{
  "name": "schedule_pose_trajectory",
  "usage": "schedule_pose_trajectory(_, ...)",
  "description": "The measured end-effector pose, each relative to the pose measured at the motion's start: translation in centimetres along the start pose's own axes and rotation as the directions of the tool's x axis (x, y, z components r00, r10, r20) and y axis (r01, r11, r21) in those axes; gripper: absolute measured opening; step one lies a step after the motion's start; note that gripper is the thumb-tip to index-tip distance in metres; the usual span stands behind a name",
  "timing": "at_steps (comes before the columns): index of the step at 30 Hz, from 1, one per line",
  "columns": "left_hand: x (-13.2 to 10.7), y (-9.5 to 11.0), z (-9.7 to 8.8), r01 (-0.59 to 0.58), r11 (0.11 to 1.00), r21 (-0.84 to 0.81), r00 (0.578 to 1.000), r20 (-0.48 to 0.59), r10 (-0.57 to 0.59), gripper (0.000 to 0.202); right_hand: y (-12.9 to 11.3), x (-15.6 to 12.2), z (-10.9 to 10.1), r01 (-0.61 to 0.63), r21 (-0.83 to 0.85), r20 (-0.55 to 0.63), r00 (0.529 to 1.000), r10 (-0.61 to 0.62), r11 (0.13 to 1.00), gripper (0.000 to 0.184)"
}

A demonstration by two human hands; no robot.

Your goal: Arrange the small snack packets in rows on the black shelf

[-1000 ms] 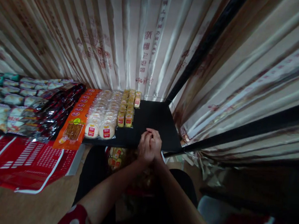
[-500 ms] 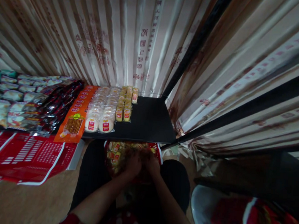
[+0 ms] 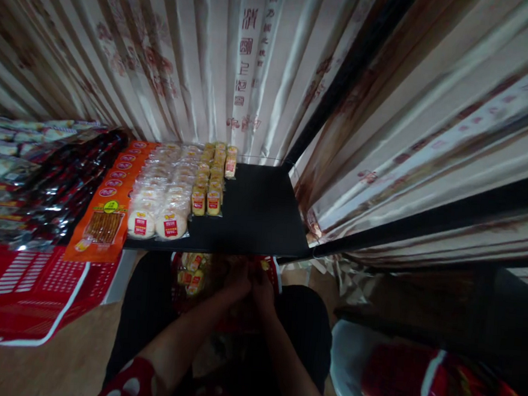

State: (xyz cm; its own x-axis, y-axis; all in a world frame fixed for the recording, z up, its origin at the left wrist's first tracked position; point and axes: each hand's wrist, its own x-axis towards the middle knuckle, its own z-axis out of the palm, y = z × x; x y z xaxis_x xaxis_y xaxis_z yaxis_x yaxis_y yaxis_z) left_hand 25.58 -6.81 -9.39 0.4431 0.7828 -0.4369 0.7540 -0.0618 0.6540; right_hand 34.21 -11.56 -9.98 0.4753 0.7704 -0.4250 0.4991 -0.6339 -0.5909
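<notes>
My left hand [image 3: 236, 285] and my right hand [image 3: 261, 289] are close together, down inside a red basket [image 3: 273, 270] on my lap, just below the front edge of a black shelf [image 3: 263, 216]. The basket holds small yellow snack packs [image 3: 189, 275]. Both hands are dark and blurred, so their fingers do not show clearly. On the shelf stand rows of small yellow packs [image 3: 211, 182], beside rows of round white buns in clear wrappers [image 3: 159, 206].
Orange snack packets [image 3: 107, 211] and dark packets [image 3: 52, 189] lie left of the buns. A red flattened basket [image 3: 22, 290] lies at the lower left. Pleated curtains [image 3: 210, 55] hang behind; black shelf bars [image 3: 425, 224] run to the right. A red bag [image 3: 436, 385] sits at the lower right.
My hands dropped from the shelf's front edge, where they were clasped, down into the red basket on my lap. The view has shifted slightly left and down.
</notes>
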Motion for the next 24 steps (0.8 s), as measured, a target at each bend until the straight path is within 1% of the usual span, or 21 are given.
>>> schedule_pose_trajectory(3,0.2,0.0,0.0,-0.008,1.000,0.008,1.000,0.003,0.008,0.040,0.2,0.2,-0.1,0.025,0.047,-0.028,0.999,-0.024,0.999,0.055)
schedule_pose_trajectory(5,0.0,0.0,-0.1,-0.009,1.000,0.020,1.000,-0.019,0.010,0.041,0.1,0.1,-0.3,0.051,0.066,-0.030,0.998,-0.049,0.996,0.054)
schedule_pose_trajectory(7,-0.2,0.0,-0.3,-0.007,1.000,0.023,0.999,-0.045,0.008,0.046,-0.1,-0.1,-0.6,0.060,0.073,-0.003,0.998,-0.060,0.996,0.052)
schedule_pose_trajectory(10,-0.5,0.2,-0.4,0.043,0.999,0.005,0.996,-0.076,-0.042,0.048,-0.2,-0.7,-0.8,0.088,0.083,0.034,0.995,-0.091,0.993,0.045)
schedule_pose_trajectory(12,-0.8,0.4,-0.5,0.081,0.997,-0.001,0.989,-0.122,-0.080,0.045,-0.2,-1.3,-0.9,0.126,0.096,0.041,0.991,-0.130,0.987,0.042)
schedule_pose_trajectory(13,-0.9,0.5,-0.5,0.080,0.997,-0.001,0.985,-0.150,-0.079,0.043,-0.3,-1.6,-1.0,0.146,0.096,0.041,0.988,-0.151,0.985,0.040)
schedule_pose_trajectory(15,-1.3,0.7,-0.7,0.037,0.999,-0.001,0.981,-0.191,-0.036,0.040,-0.5,-2.3,-1.5,0.179,0.060,0.040,0.983,-0.181,0.982,0.039)
schedule_pose_trajectory(18,-2.1,0.6,-1.6,-0.062,0.998,-0.021,0.982,-0.182,0.057,0.035,-1.3,-3.4,-2.8,0.226,-0.078,-0.014,0.974,-0.227,0.971,0.037)
schedule_pose_trajectory(20,-2.8,0.4,-2.6,-0.141,0.989,-0.041,0.982,-0.130,0.135,0.032,-1.8,-3.9,-3.9,0.298,-0.170,-0.075,0.946,-0.314,0.939,0.037)
schedule_pose_trajectory(22,-3.6,0.1,-4.0,-0.244,0.969,-0.050,0.969,-0.047,0.242,0.031,-2.2,-4.1,-4.9,0.392,-0.228,-0.104,0.900,-0.423,0.891,0.037)
schedule_pose_trajectory(24,-4.5,-0.1,-5.5,-0.351,0.935,-0.048,0.936,0.020,0.353,0.033,-2.4,-4.2,-5.6,0.475,-0.236,-0.052,0.865,-0.499,0.848,0.037)
